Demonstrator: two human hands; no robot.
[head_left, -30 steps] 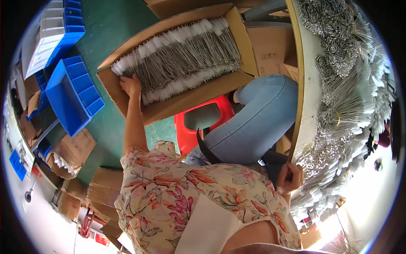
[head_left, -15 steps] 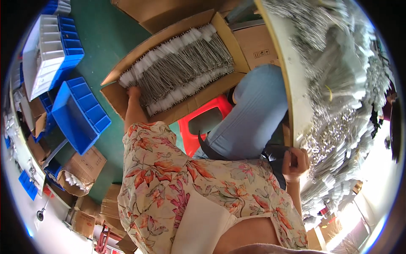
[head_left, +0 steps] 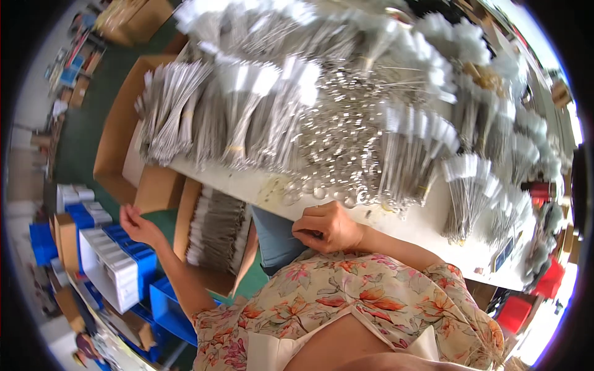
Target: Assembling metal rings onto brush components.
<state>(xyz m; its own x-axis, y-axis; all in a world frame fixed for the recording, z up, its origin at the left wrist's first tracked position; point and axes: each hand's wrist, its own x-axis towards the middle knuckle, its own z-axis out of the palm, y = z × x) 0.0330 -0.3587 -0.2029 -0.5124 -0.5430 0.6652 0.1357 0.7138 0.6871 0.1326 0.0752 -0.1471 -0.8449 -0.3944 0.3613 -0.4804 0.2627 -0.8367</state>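
Many wire bundles [head_left: 240, 123] crowding the table [head_left: 421, 232], left hand [head_left: 142, 227] empty, loosely spread — right hand [head_left: 328, 227] curled, contents unclear, carton [head_left: 184, 216] below

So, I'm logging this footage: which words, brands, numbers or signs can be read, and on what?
None can be read.
Wire bundles: no legible print.
Carton with wires: no legible print.
Blue bin: no legible print.
Top-left box: too blurred to tell.

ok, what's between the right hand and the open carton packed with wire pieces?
In the head view, the person's blue denim leg shows between the right hand and the open carton.
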